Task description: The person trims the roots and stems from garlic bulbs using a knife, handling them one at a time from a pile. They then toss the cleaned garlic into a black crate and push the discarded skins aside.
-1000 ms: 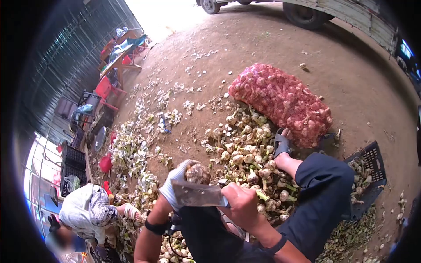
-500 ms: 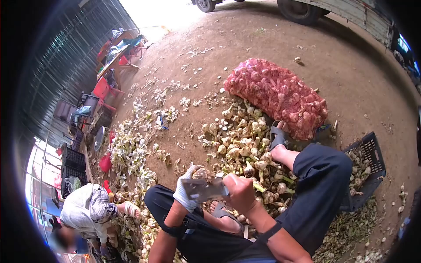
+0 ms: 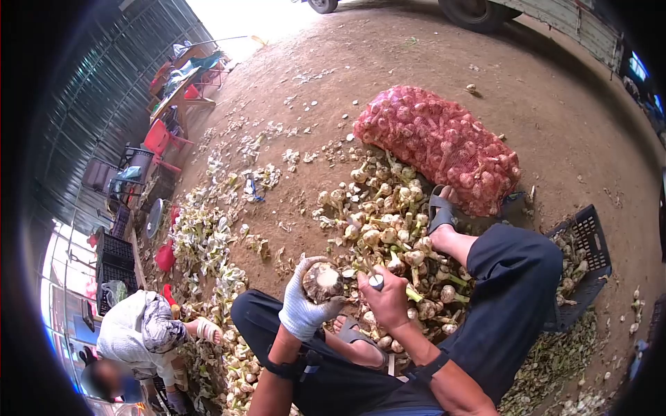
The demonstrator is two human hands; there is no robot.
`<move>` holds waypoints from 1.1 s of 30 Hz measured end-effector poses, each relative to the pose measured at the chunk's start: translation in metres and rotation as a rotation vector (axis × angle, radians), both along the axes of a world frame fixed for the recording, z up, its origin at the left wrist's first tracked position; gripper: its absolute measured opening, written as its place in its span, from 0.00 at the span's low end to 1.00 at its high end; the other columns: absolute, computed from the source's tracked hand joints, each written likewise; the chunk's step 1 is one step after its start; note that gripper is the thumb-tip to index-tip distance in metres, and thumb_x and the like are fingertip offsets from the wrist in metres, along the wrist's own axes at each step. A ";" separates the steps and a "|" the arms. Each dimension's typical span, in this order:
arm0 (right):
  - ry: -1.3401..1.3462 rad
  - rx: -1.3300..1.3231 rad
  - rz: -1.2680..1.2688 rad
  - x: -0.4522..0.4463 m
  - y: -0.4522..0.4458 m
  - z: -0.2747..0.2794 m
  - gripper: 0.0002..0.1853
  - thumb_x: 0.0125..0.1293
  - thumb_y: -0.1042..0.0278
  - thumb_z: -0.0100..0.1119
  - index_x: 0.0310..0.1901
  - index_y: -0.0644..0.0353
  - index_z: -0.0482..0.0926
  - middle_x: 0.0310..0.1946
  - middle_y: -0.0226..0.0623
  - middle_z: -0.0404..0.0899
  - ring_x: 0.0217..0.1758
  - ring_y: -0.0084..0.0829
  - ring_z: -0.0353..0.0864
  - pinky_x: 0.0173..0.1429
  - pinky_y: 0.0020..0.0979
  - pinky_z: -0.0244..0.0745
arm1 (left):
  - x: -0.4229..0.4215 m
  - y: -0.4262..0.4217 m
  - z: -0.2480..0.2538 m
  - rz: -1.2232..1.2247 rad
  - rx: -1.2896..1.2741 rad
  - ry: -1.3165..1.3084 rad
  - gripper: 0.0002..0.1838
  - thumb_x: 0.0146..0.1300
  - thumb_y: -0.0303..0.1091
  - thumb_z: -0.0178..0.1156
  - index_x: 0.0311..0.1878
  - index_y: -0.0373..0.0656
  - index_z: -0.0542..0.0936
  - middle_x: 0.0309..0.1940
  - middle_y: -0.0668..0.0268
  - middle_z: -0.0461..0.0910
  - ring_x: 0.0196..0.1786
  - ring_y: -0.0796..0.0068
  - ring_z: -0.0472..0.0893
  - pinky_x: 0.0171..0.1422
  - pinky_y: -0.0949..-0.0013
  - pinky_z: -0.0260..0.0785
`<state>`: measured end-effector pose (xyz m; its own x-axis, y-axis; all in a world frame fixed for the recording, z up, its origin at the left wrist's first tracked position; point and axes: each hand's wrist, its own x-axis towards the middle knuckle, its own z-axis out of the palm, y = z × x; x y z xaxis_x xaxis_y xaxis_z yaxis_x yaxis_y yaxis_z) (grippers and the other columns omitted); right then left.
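My left hand (image 3: 303, 309), in a white knit glove, grips a large garlic bulb (image 3: 322, 281). The bulb's brown root side faces up, with a pale round patch in its middle. My bare right hand (image 3: 388, 301) is closed around the handle of a knife (image 3: 376, 281), just right of the bulb and apart from it. Only the handle's end shows clearly; the blade is hardly visible from this angle. Beyond and beneath both hands lies a heap of garlic bulbs with stems (image 3: 378, 229).
A red mesh sack full of garlic (image 3: 437, 149) lies past my sandalled foot. On the right a black crate (image 3: 590, 243) holds more garlic. Trimmed scraps (image 3: 201, 243) cover the ground at left, near a bent-over person (image 3: 135, 333). A truck (image 3: 548, 21) stands far back.
The knife, earlier with its broad blade across the bulb, has turned and drawn off to the right. The bulb now shows its root side in my left hand.
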<state>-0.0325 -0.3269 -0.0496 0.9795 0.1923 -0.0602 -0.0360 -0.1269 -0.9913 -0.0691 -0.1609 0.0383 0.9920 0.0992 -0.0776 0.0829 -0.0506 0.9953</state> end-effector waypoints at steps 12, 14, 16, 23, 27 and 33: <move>0.751 0.988 0.097 -0.006 0.008 0.022 0.14 0.69 0.54 0.68 0.35 0.55 0.79 0.21 0.25 0.74 0.16 0.18 0.68 0.26 0.27 0.77 | -0.006 -0.012 0.009 0.068 0.148 -0.168 0.34 0.53 0.21 0.70 0.64 0.39 0.68 0.55 0.61 0.76 0.58 0.71 0.78 0.66 0.65 0.72; 0.633 0.963 0.072 -0.005 0.005 0.022 0.13 0.70 0.56 0.68 0.36 0.58 0.81 0.21 0.22 0.73 0.17 0.16 0.69 0.26 0.27 0.79 | -0.006 -0.004 -0.002 0.135 0.360 -0.141 0.32 0.54 0.21 0.70 0.62 0.39 0.68 0.51 0.63 0.75 0.53 0.74 0.78 0.61 0.68 0.75; 0.364 0.617 0.040 0.000 -0.003 0.040 0.14 0.71 0.56 0.66 0.39 0.61 0.82 0.21 0.22 0.74 0.20 0.14 0.70 0.27 0.26 0.80 | -0.004 -0.005 -0.009 0.266 0.145 -0.025 0.29 0.57 0.25 0.69 0.60 0.39 0.69 0.48 0.64 0.74 0.48 0.77 0.79 0.52 0.72 0.78; -0.315 0.102 -0.017 -0.017 0.004 0.029 0.14 0.66 0.60 0.70 0.34 0.63 0.80 0.21 0.43 0.76 0.24 0.42 0.80 0.30 0.38 0.73 | 0.001 0.006 -0.049 0.357 -0.259 -0.054 0.26 0.57 0.34 0.68 0.57 0.41 0.70 0.38 0.65 0.76 0.33 0.72 0.82 0.34 0.66 0.80; -0.231 -0.012 -0.053 -0.022 0.022 -0.028 0.14 0.66 0.59 0.69 0.32 0.61 0.81 0.18 0.37 0.77 0.20 0.23 0.74 0.27 0.32 0.69 | 0.001 0.005 -0.032 0.243 -0.606 0.052 0.28 0.54 0.35 0.69 0.59 0.43 0.71 0.43 0.56 0.82 0.39 0.62 0.85 0.38 0.63 0.83; 0.536 0.158 -0.102 -0.025 0.030 -0.078 0.15 0.70 0.60 0.65 0.31 0.63 0.78 0.19 0.23 0.72 0.17 0.18 0.73 0.16 0.25 0.75 | -0.019 0.058 0.009 0.491 -0.416 -0.247 0.24 0.61 0.39 0.68 0.59 0.44 0.75 0.41 0.59 0.85 0.37 0.70 0.84 0.34 0.69 0.79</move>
